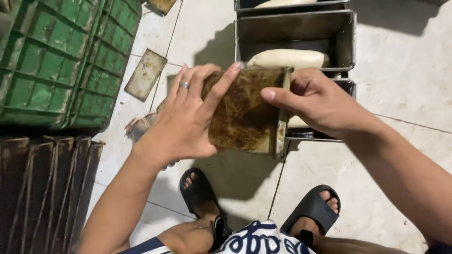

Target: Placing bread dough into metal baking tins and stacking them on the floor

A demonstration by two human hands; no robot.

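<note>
Gripping a worn, brown-stained metal lid [245, 110] w/ both hands, held above the tiled floor [405, 84]. Left hand [188, 117]: fingers spread flat over the lid's face, tips reaching its top edge, ring on one finger. Right hand [318, 101]: thumb pressed on the lid's front near the right edge, other fingers curled round behind that edge, so the lid is pinched betw. thumb & fingers. Lid tilted, face toward the camera.

Just beyond the fingertips: an open loaf tin [294, 40] w/ pale dough [287, 59] inside; another tin sits under the right hand, mostly hidden. Further out from the left fingers, a flat metal plate [145, 74] lies on the floor, & past that a green plastic crate [61, 56]. Below the left wrist side: a row of dark rusty tins [42, 188]. Under both hands, feet in black sandals [310, 209].
</note>
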